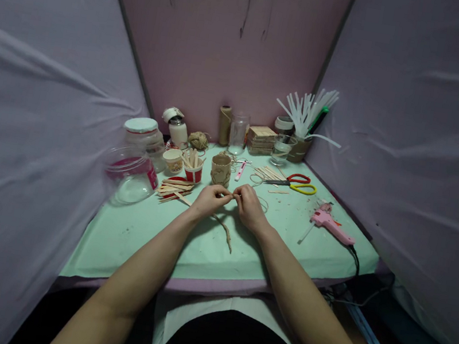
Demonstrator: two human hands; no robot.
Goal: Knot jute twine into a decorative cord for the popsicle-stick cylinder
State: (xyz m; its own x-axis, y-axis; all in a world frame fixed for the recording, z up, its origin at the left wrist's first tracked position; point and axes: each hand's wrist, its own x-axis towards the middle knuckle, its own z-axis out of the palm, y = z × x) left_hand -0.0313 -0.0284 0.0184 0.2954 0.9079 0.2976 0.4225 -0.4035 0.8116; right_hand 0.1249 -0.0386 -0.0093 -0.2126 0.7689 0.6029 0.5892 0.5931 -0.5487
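Observation:
My left hand [209, 199] and my right hand [250, 207] meet over the middle of the table, thumbs and fingertips pinched close together. A frayed piece of brown jute twine [224, 230] runs out from under my left hand, its loose end lying toward me. The part between the fingertips is too small to see clearly. Just beyond the hands stands a small jute-covered cup [220, 169] with a braided-looking band. Thin cord [265, 204] curls out beside my right hand.
Left are clear jars [131, 188], wooden sticks [175, 188] and a red cup of sticks [193, 173]. Right are scissors [297, 184] and a pink glue gun [332, 226] with a trailing cable. Behind stand a glass jar [238, 135], wooden squares [260, 141] and glue sticks [303, 114].

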